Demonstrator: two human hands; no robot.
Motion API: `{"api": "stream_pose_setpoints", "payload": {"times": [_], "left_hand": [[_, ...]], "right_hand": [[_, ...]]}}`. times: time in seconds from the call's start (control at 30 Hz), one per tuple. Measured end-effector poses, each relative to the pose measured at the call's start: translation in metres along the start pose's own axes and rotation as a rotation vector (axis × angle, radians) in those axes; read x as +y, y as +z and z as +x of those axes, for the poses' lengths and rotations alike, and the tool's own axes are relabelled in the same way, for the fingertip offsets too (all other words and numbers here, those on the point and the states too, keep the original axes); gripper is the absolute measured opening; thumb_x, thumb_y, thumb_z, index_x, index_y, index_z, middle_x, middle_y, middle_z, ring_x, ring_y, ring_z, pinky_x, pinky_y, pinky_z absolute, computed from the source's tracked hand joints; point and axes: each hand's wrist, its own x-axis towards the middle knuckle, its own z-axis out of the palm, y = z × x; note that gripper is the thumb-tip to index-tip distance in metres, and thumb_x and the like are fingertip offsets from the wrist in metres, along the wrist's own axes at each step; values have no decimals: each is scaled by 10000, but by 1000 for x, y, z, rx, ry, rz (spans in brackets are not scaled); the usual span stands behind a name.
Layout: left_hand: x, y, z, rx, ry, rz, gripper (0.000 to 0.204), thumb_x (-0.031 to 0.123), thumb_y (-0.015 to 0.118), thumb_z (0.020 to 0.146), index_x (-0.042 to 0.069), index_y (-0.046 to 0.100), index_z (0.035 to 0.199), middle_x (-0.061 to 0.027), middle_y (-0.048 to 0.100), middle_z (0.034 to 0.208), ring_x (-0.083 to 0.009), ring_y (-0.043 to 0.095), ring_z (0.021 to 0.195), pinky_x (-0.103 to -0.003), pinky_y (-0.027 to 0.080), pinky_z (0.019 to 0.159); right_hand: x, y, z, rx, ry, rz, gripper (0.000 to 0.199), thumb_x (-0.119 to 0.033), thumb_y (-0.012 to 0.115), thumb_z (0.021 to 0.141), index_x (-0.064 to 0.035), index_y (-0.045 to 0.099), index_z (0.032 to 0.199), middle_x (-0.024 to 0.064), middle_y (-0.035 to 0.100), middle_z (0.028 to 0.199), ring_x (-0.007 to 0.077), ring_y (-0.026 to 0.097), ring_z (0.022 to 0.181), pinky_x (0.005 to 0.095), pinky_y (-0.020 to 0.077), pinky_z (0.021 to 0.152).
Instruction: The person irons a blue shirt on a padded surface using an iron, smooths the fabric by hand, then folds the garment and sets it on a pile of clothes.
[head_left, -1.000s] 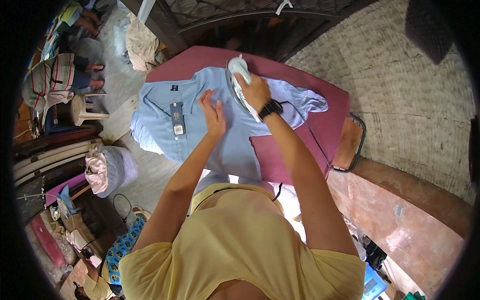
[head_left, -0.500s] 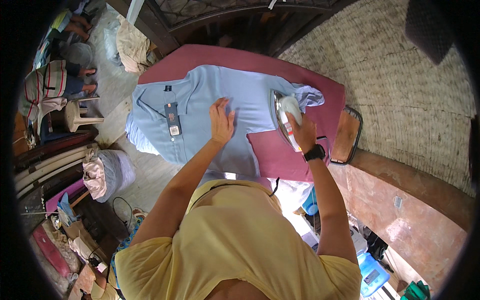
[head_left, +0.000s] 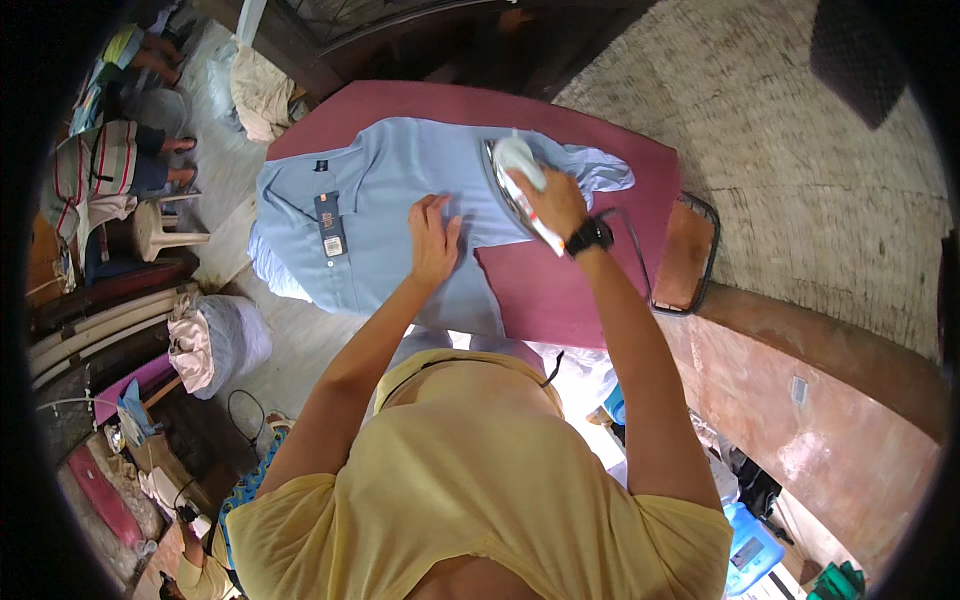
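A light blue collared shirt (head_left: 385,235) lies spread on a maroon ironing board (head_left: 575,295), a dark hang tag (head_left: 329,225) on its front. My right hand (head_left: 553,207), with a black watch at the wrist, is wrapped round the handle of a clothes iron (head_left: 517,165). The iron rests on the shirt's sleeve, close to the body part. My left hand (head_left: 433,240) lies on the shirt's front with its fingers apart, holding nothing. Beyond the iron, the sleeve's end is bunched up.
A metal-framed rest (head_left: 686,255) juts from the board's right end, and a dark cord hangs near my right wrist. Bagged clothes (head_left: 215,340) stand on the floor at left, by a plastic stool (head_left: 160,230). Other people sit at far left; a blue water jug (head_left: 750,550) is at lower right.
My right hand has slid the iron leftward along the sleeve, toward the shirt's body. The left hand stays on the shirt. The view has shifted slightly.
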Motion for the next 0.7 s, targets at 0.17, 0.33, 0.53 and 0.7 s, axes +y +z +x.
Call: {"api": "stream_pose_setpoints", "payload": {"times": [0.17,0.33,0.53,0.7], "left_hand": [[11,-3,19,25,-28,-41,359,229,569,962,-3,524,1231,-226,489,1199,-400,457,1124,-465,365,988],[-49,-16,117,-41,-44,141,390,54,614,851,22,513,1226,-216,494,1243,-413,534,1100,-453,437,939],[-97,-3,171,-228,-209,366,379,9,601,842,36,514,1209,-220,515,1235,-426,565,1098,-488,485,913],[-65,-21,135,-6,52,236,190,6,593,840,18,571,1028,-220,589,1011,-428,554,1022,-494,468,883]], "right_hand": [[68,-57,-131,-12,230,24,524,-508,608,910,-3,694,1020,209,690,774,358,693,722,427,537,661],[107,-155,-191,400,427,-75,622,-582,590,905,20,702,1014,153,693,733,236,688,647,383,534,618],[201,-195,-148,508,724,-26,840,-700,582,840,123,661,996,248,685,810,279,710,694,377,566,603],[226,-171,-127,672,599,235,817,-679,641,815,123,669,965,198,693,770,245,703,657,347,555,478]]}}
